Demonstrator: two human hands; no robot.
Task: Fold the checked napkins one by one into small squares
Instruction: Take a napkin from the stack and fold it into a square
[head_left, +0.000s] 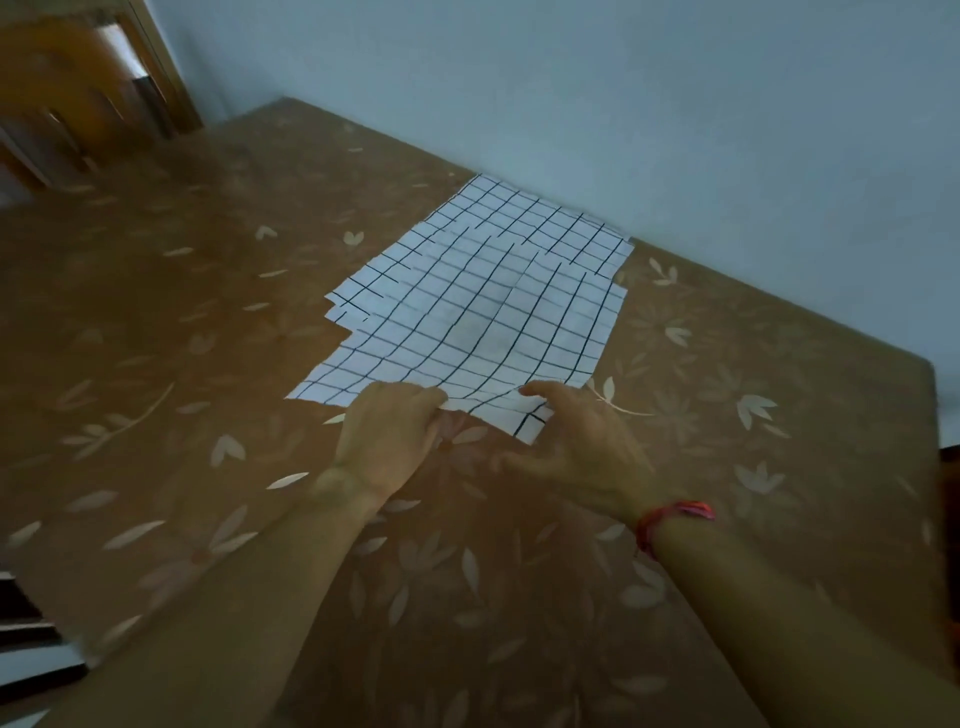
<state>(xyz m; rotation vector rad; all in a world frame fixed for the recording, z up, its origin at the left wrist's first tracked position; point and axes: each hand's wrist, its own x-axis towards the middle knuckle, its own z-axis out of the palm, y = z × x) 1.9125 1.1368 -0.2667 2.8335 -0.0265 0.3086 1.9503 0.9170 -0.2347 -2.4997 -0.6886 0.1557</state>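
Observation:
A stack of white napkins with a dark grid pattern (478, 291) lies spread flat on the table, its sheets slightly offset at the left and far edges. My left hand (389, 431) pinches the near edge of the top napkin (467, 358), which lifts a little there. My right hand (576, 441), with a red thread band on the wrist, rests its fingers on the same near edge close to the right corner, where a small corner of a sheet sticks out beneath.
The table carries a brown cloth with pale flower prints (182, 467). A pale wall (623, 104) runs along the far edge. A wooden chair back (88, 98) stands at the far left corner.

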